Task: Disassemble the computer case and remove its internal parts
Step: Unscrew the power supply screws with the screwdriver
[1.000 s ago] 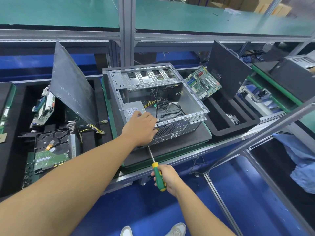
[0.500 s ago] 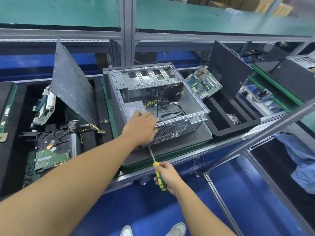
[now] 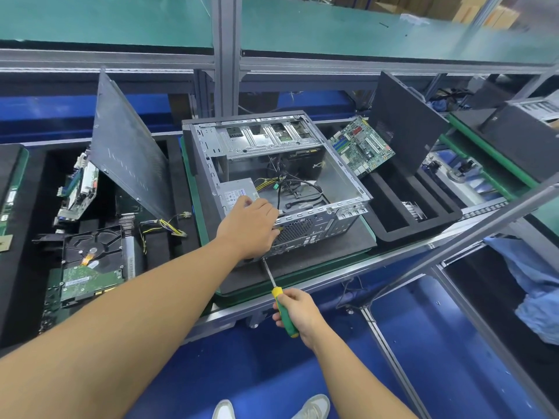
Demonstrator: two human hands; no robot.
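Here the open grey sheet-steel computer case [image 3: 340,173] lies on its side on a dark mat at the near edge of the bench, its open face upward. Its rear panel faces the person. The left hand [image 3: 251,228] is clamped on the case's rear upper edge. Its fingers lie over the boxy grey power supply [image 3: 239,193] in the near-left corner, and the thumb is down against the rear panel. The right hand [image 3: 302,313] is closed round the green-and-yellow-handled screwdriver [image 3: 278,297]. The shaft slants up toward the rear panel, and its tip is hidden under the left hand.

The case looks stiff and fairly light now that it is gutted, but its folded steel rims are likely sharp. It probably wants holding by the broad rear edge, as it is held now. The power supply is probably the heaviest part left, and could drop inward once its screws are out. It is best taken by the body, not by its loose bundle of black and yellow cables [image 3: 290,189], which could snag.

By count, there is one case, one power supply inside it and one screwdriver. Two detached panels lean nearby, a pale perforated panel [image 3: 127,146] on the left and a dark panel [image 3: 405,122] on the right. One green motherboard [image 3: 361,145] is propped just right of the case.
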